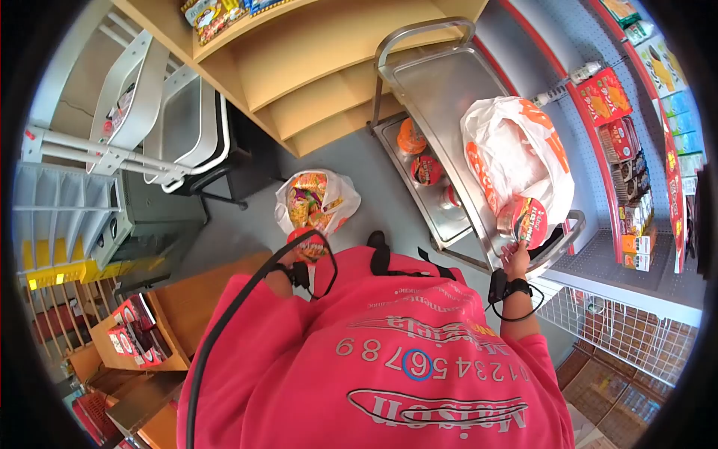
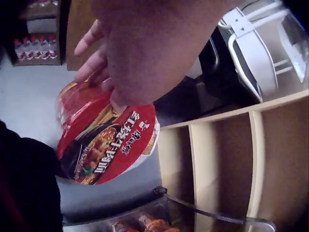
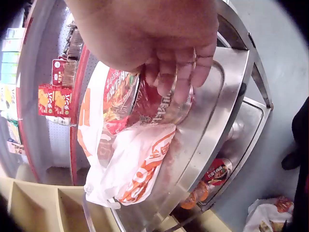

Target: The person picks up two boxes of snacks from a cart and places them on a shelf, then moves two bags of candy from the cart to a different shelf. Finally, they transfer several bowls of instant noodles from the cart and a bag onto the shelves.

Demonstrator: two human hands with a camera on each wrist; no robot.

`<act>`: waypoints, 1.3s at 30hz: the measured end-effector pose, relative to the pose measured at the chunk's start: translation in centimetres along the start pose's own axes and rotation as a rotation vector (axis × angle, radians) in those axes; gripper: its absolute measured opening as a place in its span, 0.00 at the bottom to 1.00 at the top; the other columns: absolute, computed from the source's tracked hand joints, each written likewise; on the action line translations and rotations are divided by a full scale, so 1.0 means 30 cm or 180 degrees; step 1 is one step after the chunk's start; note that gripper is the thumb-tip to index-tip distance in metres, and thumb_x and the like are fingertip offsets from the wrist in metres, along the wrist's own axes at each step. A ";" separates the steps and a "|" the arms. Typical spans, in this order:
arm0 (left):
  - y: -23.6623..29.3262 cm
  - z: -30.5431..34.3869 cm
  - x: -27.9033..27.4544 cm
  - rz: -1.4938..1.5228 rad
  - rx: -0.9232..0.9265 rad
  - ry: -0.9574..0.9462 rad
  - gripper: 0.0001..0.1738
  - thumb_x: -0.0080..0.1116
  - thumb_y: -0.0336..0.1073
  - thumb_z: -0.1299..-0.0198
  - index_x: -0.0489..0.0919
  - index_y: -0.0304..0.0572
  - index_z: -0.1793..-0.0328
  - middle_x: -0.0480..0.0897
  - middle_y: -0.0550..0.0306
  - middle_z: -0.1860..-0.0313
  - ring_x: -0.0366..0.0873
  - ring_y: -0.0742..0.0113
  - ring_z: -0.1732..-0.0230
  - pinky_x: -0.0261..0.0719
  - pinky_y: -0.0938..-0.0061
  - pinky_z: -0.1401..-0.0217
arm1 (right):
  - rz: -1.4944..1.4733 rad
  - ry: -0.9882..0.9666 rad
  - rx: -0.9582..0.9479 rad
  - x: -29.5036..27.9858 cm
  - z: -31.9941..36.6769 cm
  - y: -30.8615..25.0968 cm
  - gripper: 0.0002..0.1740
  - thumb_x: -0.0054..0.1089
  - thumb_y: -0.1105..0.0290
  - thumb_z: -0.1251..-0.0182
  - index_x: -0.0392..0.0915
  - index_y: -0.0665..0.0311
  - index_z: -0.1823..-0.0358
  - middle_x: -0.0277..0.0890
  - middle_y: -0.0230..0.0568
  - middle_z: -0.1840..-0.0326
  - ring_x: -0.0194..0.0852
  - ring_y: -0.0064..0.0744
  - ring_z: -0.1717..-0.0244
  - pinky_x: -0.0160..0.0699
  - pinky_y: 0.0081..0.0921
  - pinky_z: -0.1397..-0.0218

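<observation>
In the head view, the left hand [image 1: 280,278] is low beside a red noodle bowl [image 1: 308,245], in front of a white bag of snack packets [image 1: 345,200] on the floor. The left wrist view has the left hand [image 2: 140,53] gripping the bowl [image 2: 113,145] by its side, lid facing the camera. My right hand [image 1: 515,262] holds another red noodle bowl [image 1: 523,221] at the near end of a metal cart's top shelf. Seen from the right wrist, the right hand [image 3: 154,46] has its fingers over that bowl [image 3: 161,104], against a white and orange plastic bag [image 3: 140,157]; its thumb is hidden.
More bowls [image 1: 425,170] stand on the cart's lower shelf [image 1: 449,217]. A wooden shelf unit [image 1: 299,82] is ahead, stocked racks [image 1: 603,97] and a wire basket [image 1: 606,329] are to the right, and white trolleys [image 1: 187,123] and a wooden table [image 1: 194,299] to the left.
</observation>
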State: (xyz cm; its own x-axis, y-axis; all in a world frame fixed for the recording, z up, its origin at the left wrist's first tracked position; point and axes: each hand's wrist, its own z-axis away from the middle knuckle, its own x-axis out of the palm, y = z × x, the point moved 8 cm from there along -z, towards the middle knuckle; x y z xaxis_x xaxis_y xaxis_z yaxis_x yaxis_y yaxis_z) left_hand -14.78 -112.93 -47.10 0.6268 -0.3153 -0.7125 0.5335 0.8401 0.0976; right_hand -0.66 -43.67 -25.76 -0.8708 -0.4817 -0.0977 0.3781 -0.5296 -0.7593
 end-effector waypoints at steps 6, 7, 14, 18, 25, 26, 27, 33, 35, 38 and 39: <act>0.014 0.036 -0.063 0.0207 -0.0156 -0.0332 0.16 0.51 0.50 0.56 0.81 0.57 0.64 0.81 0.56 0.66 0.79 0.58 0.63 0.76 0.67 0.64 | -0.0097 0.0153 0.0051 0.019 0.037 -0.017 0.20 0.38 0.49 0.36 0.65 0.59 0.64 0.68 0.34 0.73 0.72 0.34 0.70 0.67 0.33 0.69; -0.050 0.013 -0.056 0.1099 -0.0954 -0.0457 0.15 0.54 0.49 0.59 0.81 0.63 0.62 0.82 0.61 0.66 0.79 0.61 0.62 0.76 0.69 0.63 | -0.0215 0.0037 0.0094 0.019 0.027 -0.008 0.19 0.39 0.49 0.36 0.65 0.58 0.63 0.67 0.33 0.71 0.70 0.33 0.66 0.67 0.32 0.68; -0.022 -0.147 -0.457 0.2877 -0.1221 0.0684 0.12 0.53 0.40 0.48 0.76 0.38 0.66 0.78 0.50 0.77 0.77 0.62 0.80 0.74 0.72 0.82 | -0.0520 -0.0291 -0.0182 -0.008 -0.054 0.025 0.13 0.42 0.55 0.35 0.67 0.55 0.64 0.64 0.30 0.67 0.60 0.26 0.67 0.61 0.28 0.60; 0.157 -0.161 -0.937 0.4104 -0.0709 0.1171 0.12 0.53 0.37 0.44 0.73 0.32 0.70 0.75 0.51 0.82 0.75 0.65 0.85 0.73 0.73 0.86 | -0.1269 -0.0511 -0.0321 0.017 0.153 -0.160 0.12 0.43 0.58 0.35 0.67 0.58 0.61 0.68 0.33 0.64 0.65 0.32 0.51 0.63 0.35 0.49; 0.503 -0.239 -1.543 0.4105 0.0613 0.1402 0.14 0.52 0.42 0.43 0.70 0.44 0.77 0.75 0.61 0.81 0.74 0.73 0.79 0.67 0.82 0.79 | -0.2030 -0.0478 -0.1205 -0.195 0.300 -0.465 0.11 0.43 0.59 0.34 0.67 0.58 0.68 0.70 0.31 0.67 0.71 0.34 0.53 0.66 0.28 0.57; 0.601 -0.205 -1.613 0.4330 0.0754 0.1301 0.13 0.53 0.41 0.43 0.71 0.45 0.76 0.75 0.63 0.81 0.73 0.75 0.79 0.66 0.82 0.78 | -0.2199 -0.0520 -0.1323 -0.246 0.274 -0.476 0.11 0.44 0.59 0.34 0.67 0.58 0.68 0.69 0.30 0.67 0.70 0.34 0.53 0.66 0.27 0.58; 0.685 -0.185 -1.673 0.4382 0.0874 0.1277 0.13 0.52 0.41 0.43 0.71 0.45 0.76 0.75 0.63 0.80 0.73 0.75 0.79 0.67 0.82 0.76 | -0.2250 -0.0349 -0.1347 -0.299 0.274 -0.489 0.11 0.44 0.59 0.35 0.67 0.58 0.68 0.69 0.30 0.68 0.70 0.34 0.52 0.67 0.27 0.58; 1.110 -0.203 -1.776 0.4670 0.1347 0.0898 0.11 0.50 0.41 0.41 0.72 0.45 0.72 0.78 0.61 0.75 0.75 0.75 0.77 0.72 0.81 0.71 | -0.2249 0.0272 -0.1434 -0.602 0.193 -0.519 0.12 0.42 0.58 0.34 0.67 0.58 0.60 0.67 0.28 0.66 0.67 0.33 0.50 0.64 0.27 0.56; 1.244 -0.217 -1.756 0.4702 0.1380 0.0687 0.11 0.50 0.41 0.41 0.73 0.43 0.70 0.79 0.60 0.74 0.75 0.74 0.76 0.72 0.81 0.70 | -0.2204 0.0434 -0.1333 -0.687 0.120 -0.498 0.12 0.43 0.58 0.35 0.67 0.57 0.60 0.66 0.28 0.67 0.67 0.33 0.51 0.62 0.29 0.56; 1.405 -0.267 -1.698 0.4585 0.1332 0.0454 0.11 0.49 0.40 0.41 0.73 0.42 0.70 0.79 0.58 0.74 0.76 0.74 0.76 0.72 0.82 0.71 | -0.2141 0.0550 -0.1131 -0.771 0.012 -0.481 0.10 0.43 0.59 0.34 0.66 0.56 0.67 0.67 0.29 0.69 0.71 0.32 0.56 0.65 0.30 0.60; 1.459 -0.281 -1.678 0.4527 0.1329 0.0370 0.11 0.49 0.40 0.41 0.73 0.42 0.70 0.79 0.58 0.74 0.76 0.74 0.76 0.72 0.82 0.71 | -0.2119 0.0546 -0.1064 -0.794 -0.038 -0.471 0.10 0.43 0.59 0.34 0.66 0.56 0.67 0.67 0.29 0.68 0.71 0.33 0.56 0.65 0.30 0.59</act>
State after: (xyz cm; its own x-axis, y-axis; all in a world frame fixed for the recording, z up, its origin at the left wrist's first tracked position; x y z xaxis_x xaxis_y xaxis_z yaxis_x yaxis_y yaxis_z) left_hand -27.78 -56.55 -12.82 0.7127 0.6942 0.1007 -0.3394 0.2156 0.9156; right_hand 14.37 -23.92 -13.44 -0.9287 -0.0051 0.3709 -0.3350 -0.4176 -0.8446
